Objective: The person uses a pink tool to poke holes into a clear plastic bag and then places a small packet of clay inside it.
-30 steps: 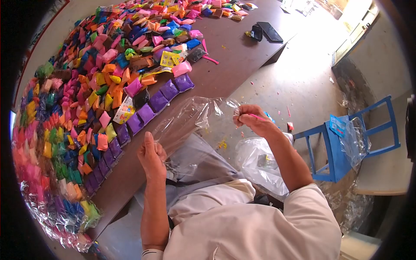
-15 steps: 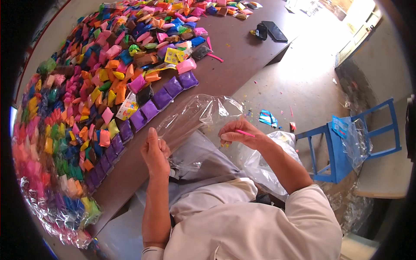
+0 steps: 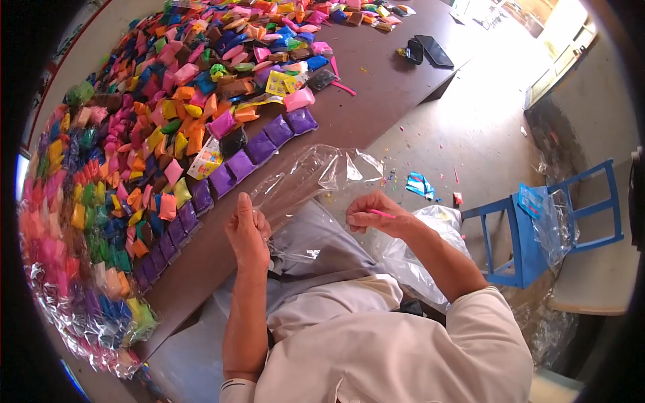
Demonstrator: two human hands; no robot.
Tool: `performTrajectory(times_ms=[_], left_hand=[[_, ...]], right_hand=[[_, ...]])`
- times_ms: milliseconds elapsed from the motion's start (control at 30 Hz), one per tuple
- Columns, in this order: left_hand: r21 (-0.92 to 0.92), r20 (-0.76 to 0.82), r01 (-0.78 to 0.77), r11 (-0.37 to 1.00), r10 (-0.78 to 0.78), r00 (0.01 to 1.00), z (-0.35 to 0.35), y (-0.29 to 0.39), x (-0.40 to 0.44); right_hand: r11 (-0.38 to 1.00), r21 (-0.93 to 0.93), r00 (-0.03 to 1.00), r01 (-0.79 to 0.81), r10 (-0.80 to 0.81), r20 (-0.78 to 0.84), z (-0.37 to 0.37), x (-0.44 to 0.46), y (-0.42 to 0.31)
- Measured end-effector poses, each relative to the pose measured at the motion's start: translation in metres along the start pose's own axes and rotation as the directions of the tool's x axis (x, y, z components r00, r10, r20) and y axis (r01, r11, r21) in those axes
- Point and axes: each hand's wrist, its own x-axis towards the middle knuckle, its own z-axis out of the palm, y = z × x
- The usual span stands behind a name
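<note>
A clear plastic bag point(image 3: 306, 178) stretches out above my lap and over the table's edge. My left hand point(image 3: 248, 232) is closed on its near end, thumb pointing up. Close to the far end of the bag, my right hand point(image 3: 377, 213) is curled with a thin pink plastic stick point(image 3: 382, 214) held in it. Whether the right fingertips also touch the bag, I cannot tell. Along the table edge beside the bag runs a row of purple packets point(image 3: 240, 165).
A big heap of colourful small packets point(image 3: 181, 101) covers the left of the brown table point(image 3: 376, 74). A phone point(image 3: 434, 52) lies at its far edge. To the right, a blue chair point(image 3: 517, 235) holds plastic wrap. White plastic bags point(image 3: 420, 248) are beside my lap.
The whole view has shifted slightly. My right hand has turned a little, and the bag is still stretched between the hands' area. Little else differs.
</note>
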Motion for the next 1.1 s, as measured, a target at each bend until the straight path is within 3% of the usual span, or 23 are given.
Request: performTrajectory(times_ms=[133,233,433,533,733,833,900,967,1033,1100], left_hand=[[-0.006,-0.007,0.019,1.0,-0.019,1.0,-0.005,-0.004,0.002],[0.016,-0.054,0.013,1.0,-0.013,0.998,-0.006,0.0,0.002],[-0.028,-0.002,0.012,1.0,-0.012,1.0,-0.008,-0.005,0.002],[-0.04,-0.007,0.006,0.999,-0.006,1.0,-0.007,-0.005,0.002],[-0.056,-0.043,0.026,0.998,-0.028,0.999,-0.002,-0.006,-0.002],[-0.023,-0.013,0.006,1.0,-0.007,1.0,-0.007,-0.002,0.0],[-0.043,-0.044,0.037,0.998,-0.039,0.998,-0.006,0.0,0.001],[-0.047,-0.056,0.04,0.998,-0.043,0.998,-0.006,0.001,0.002],[-0.043,-0.03,0.028,0.999,-0.029,0.999,-0.005,-0.004,0.004],[-0.056,0.001,0.038,0.998,-0.038,0.999,-0.002,-0.003,0.007]], right_hand=[[0.99,0.054,0.99,0.132,-0.134,0.04,-0.008,0.001,0.013],[0.984,0.166,0.998,0.064,-0.065,0.003,-0.015,-0.004,0.013],[0.992,0.129,0.996,-0.008,0.02,-0.091,0.006,-0.005,0.005],[0.999,0.03,0.995,0.018,-0.015,-0.094,0.008,-0.001,0.003],[0.985,0.103,0.989,0.138,-0.142,0.037,-0.004,0.003,0.013],[0.956,0.243,0.986,0.163,-0.153,-0.062,-0.002,-0.004,0.011],[0.989,0.109,0.974,0.099,-0.075,-0.212,-0.001,-0.007,0.003],[0.998,-0.058,0.891,0.028,-0.051,-0.452,-0.007,0.0,0.006],[0.927,-0.372,0.685,0.047,-0.301,-0.663,-0.012,0.0,0.003],[0.787,-0.613,0.472,0.065,-0.566,-0.676,-0.006,-0.004,-0.01]])
